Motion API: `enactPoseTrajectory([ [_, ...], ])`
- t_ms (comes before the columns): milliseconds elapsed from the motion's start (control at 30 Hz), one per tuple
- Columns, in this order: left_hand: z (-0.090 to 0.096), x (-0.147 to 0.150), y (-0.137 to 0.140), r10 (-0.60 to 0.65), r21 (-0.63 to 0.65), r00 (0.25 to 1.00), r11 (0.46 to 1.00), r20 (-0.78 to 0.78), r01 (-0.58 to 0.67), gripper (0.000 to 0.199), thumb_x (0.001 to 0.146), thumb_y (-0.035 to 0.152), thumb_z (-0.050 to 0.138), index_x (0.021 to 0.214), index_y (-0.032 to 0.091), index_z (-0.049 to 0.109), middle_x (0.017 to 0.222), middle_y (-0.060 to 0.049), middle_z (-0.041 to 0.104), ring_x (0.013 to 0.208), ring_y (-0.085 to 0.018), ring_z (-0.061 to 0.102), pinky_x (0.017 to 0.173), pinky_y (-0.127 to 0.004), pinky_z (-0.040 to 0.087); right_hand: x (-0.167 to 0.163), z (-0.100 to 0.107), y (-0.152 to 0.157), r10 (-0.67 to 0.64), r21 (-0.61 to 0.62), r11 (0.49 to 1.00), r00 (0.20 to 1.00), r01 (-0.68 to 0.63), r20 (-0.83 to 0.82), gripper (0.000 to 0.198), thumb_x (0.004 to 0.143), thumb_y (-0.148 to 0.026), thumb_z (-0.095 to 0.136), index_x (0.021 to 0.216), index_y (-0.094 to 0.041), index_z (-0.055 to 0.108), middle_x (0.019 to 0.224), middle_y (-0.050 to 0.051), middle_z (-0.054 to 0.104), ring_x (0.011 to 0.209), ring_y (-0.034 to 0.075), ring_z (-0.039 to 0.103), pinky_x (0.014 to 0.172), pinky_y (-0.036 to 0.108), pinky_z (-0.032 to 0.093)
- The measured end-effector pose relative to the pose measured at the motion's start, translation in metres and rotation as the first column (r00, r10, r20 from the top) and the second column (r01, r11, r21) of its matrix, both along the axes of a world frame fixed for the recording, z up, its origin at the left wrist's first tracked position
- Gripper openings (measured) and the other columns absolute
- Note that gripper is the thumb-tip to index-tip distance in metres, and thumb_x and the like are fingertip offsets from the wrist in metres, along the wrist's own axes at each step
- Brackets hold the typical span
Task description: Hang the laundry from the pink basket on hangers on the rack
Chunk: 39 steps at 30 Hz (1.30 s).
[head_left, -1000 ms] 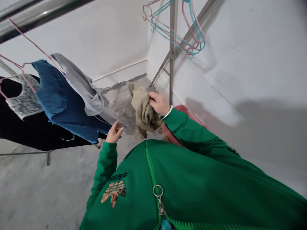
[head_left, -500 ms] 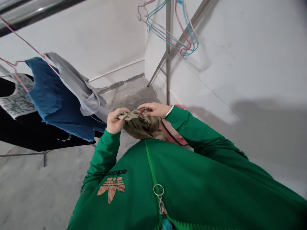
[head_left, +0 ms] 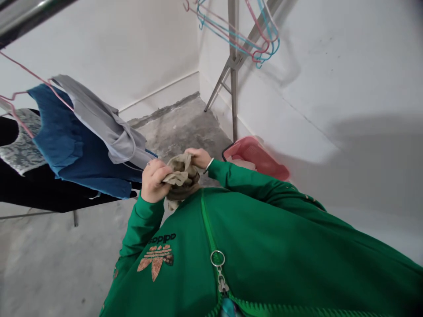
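Note:
A crumpled khaki garment (head_left: 181, 178) is bunched in front of my chest, held between both hands. My left hand (head_left: 153, 180) is closed around one edge of it, fingers wrapped over the cloth. My right hand (head_left: 198, 157) pinches the opposite upper edge, so the fabric forms a loose ring with folds inside. The lower part hangs down behind the front of my green jacket (head_left: 264, 246) and is partly hidden. I cannot make out what kind of garment it is.
On the left, a blue garment (head_left: 69, 145), a grey one (head_left: 94, 110) and black clothing (head_left: 29, 189) hang from pink hangers near a metal rail (head_left: 33, 17). Pink and blue hangers (head_left: 238, 42) hang on a metal stand (head_left: 234, 88). A red basket (head_left: 271, 160) stands beside the wall.
My right hand has moved left, closer to my left hand, and now grips the cloth's edge. The garment is more bunched, and the red basket shows more.

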State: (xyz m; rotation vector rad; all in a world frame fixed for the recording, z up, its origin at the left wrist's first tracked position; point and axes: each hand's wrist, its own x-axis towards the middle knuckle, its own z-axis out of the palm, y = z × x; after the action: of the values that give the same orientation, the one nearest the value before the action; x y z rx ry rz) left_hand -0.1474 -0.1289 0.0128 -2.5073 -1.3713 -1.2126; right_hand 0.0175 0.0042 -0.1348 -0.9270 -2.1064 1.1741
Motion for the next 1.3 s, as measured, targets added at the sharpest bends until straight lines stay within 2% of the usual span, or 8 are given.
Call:
enactPoseTrajectory([
  [133,-0.023,-0.032,-0.021,0.184,0.000,0.966,0.982,-0.179,-0.187,0.019,0.082,0.017,0.061,0.067,0.022,0.049,0.072,-0.004,0.057,0.069,-0.018,0.050,0.065,-0.034,0.039,0.013,0.019,0.013,-0.333,-0.228,0.935,0.891,0.271,-0.308,0.033,0.076,-0.023,0.040,0.100,-0.019,0.063,0.094,0.004,0.070,0.089,0.017,0.064,0.086,0.033,0.053],
  [400,-0.099,-0.038,-0.064,0.060,-0.276,0.909,0.943,-0.413,-0.188,0.020,0.089,0.015,0.046,0.073,0.020,0.057,0.080,-0.008,0.064,0.073,-0.019,0.056,0.067,-0.033,0.042,0.017,0.050,-0.005,-0.370,-0.455,0.890,0.621,0.023,-0.692,0.044,0.080,-0.052,0.060,0.114,-0.023,0.062,0.122,0.007,0.067,0.115,0.021,0.062,0.105,0.039,0.048],
  [500,-0.101,-0.040,-0.061,-0.107,-0.518,0.965,0.855,-0.241,-0.035,0.018,0.093,0.025,0.045,0.083,0.019,0.058,0.085,-0.007,0.064,0.075,-0.017,0.059,0.067,-0.029,0.047,0.023,0.058,-0.006,-0.341,-0.455,0.884,0.513,-0.110,-0.788,0.044,0.079,-0.054,0.067,0.113,-0.026,0.063,0.115,0.003,0.070,0.109,0.019,0.066,0.103,0.039,0.050],
  [700,-0.091,-0.014,-0.002,0.306,-0.475,0.944,0.854,0.126,-0.214,0.033,0.086,0.042,0.060,0.106,0.017,0.057,0.100,-0.010,0.061,0.091,-0.021,0.061,0.078,-0.033,0.054,0.023,0.072,-0.024,-0.324,-0.443,0.881,0.465,-0.170,-0.824,0.038,0.078,-0.051,0.071,0.109,-0.028,0.066,0.104,0.000,0.073,0.100,0.019,0.069,0.098,0.038,0.054],
  [833,-0.108,0.018,0.038,0.445,-0.569,0.882,0.770,0.152,-0.290,0.029,0.081,0.033,0.060,0.104,0.016,0.063,0.099,-0.011,0.067,0.093,-0.024,0.064,0.083,-0.036,0.053,0.029,0.068,-0.037,-0.278,-0.396,0.911,0.539,-0.114,-0.795,0.036,0.080,-0.049,0.068,0.110,-0.029,0.067,0.112,0.001,0.071,0.108,0.020,0.066,0.101,0.039,0.052],
  [1033,-0.106,-0.009,0.049,0.631,-0.568,0.682,0.735,0.369,-0.372,0.023,0.083,0.030,0.044,0.087,0.017,0.064,0.085,-0.009,0.069,0.084,-0.024,0.066,0.080,-0.037,0.053,0.102,0.030,-0.001,-0.007,0.078,0.997,0.985,0.021,-0.174,0.017,0.081,-0.023,0.058,0.092,-0.019,0.070,0.103,0.010,0.068,0.102,0.023,0.063,0.102,0.044,0.047],
  [1200,-0.086,0.022,0.053,0.410,-0.561,0.873,0.802,0.265,-0.206,0.020,0.082,0.023,0.046,0.087,0.019,0.065,0.083,-0.006,0.070,0.082,-0.021,0.066,0.079,-0.033,0.053,0.099,0.016,-0.004,-0.064,0.246,0.967,0.998,0.069,-0.028,0.063,0.074,-0.029,0.068,0.133,-0.012,0.051,0.132,0.021,0.056,0.119,0.029,0.056,0.104,0.047,0.045],
  [1300,-0.081,0.053,0.048,0.227,-0.548,0.972,0.821,0.053,-0.161,0.026,0.082,0.016,0.045,0.097,0.018,0.067,0.096,-0.008,0.071,0.092,-0.021,0.067,0.086,-0.032,0.053,0.066,0.018,-0.016,0.058,0.362,0.929,0.996,-0.080,0.073,0.057,0.074,-0.021,0.065,0.130,-0.013,0.054,0.121,0.017,0.064,0.113,0.027,0.059,0.101,0.044,0.046],
])
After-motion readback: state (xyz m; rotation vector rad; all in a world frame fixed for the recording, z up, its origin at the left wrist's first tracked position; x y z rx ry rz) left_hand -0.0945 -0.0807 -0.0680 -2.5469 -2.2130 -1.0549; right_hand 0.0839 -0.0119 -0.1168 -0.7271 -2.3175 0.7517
